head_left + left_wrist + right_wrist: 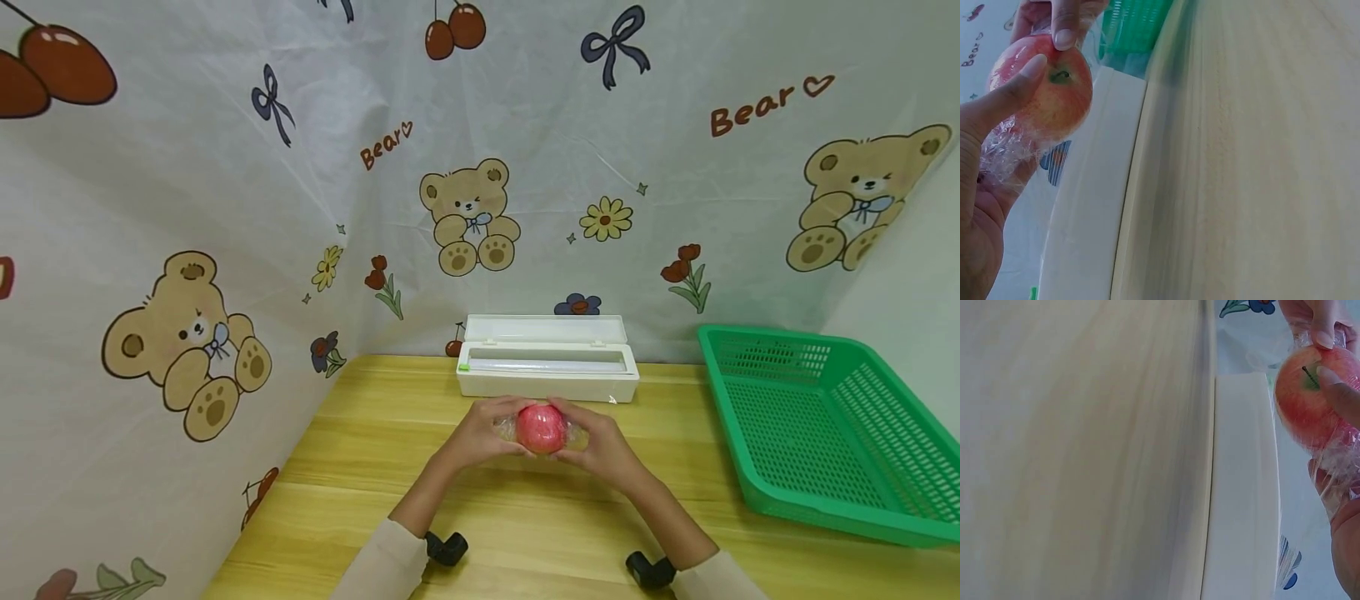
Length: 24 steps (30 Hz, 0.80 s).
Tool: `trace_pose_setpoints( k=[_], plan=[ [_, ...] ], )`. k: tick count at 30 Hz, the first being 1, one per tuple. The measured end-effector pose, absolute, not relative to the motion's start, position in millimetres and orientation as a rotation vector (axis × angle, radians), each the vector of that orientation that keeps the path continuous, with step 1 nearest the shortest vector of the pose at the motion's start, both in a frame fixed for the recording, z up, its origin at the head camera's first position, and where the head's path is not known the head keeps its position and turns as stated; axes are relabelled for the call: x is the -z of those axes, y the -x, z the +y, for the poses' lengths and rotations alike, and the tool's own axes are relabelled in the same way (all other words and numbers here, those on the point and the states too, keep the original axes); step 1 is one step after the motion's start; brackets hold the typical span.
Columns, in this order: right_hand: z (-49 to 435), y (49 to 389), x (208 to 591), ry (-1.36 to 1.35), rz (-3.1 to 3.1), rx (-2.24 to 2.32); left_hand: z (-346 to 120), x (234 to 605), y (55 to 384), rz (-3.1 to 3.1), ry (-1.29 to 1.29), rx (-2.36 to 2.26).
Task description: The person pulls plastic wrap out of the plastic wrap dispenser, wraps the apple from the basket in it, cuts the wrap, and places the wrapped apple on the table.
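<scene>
Between my two hands is a red apple (542, 429), partly covered in clear plastic wrap (1010, 153) that bunches up at its sides. My left hand (480, 432) grips it from the left, with the thumb pressed on the apple near its stem end in the left wrist view. From the other side my right hand (603, 444) holds it the same way, thumb beside the stem in the right wrist view. Both hands' fingertips meet the apple at its upper edge. Crumpled wrap also shows in the right palm (1341, 456).
Behind the hands a white wrap dispenser box (547, 385) stands with its lid raised, a clear-wrapped roll inside. A green plastic basket (757, 479) sits on the right of the wooden table (360, 483). A bear-print cloth (540, 125) hangs behind.
</scene>
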State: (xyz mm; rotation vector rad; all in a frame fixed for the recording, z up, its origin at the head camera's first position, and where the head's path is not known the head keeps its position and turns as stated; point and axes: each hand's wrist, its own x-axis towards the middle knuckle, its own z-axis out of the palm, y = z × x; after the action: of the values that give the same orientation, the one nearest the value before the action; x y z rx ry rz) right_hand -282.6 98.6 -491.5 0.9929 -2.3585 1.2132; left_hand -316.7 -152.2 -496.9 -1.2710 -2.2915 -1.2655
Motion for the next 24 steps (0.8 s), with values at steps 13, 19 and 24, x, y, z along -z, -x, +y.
trace_pose_setpoints(
  k=[13,19,24],
  plan=[
    [111,285,491,-0.922,-2.426,-1.24,-148,494,313,-2.412,1.308,1.211],
    [110,284,488,-0.913,-2.476,-1.261,-150,495,310,-2.455,1.295,1.178],
    [109,283,488,-0.904,-2.51,-1.287,-151,495,310,-2.418,1.313,1.177]
  ],
)
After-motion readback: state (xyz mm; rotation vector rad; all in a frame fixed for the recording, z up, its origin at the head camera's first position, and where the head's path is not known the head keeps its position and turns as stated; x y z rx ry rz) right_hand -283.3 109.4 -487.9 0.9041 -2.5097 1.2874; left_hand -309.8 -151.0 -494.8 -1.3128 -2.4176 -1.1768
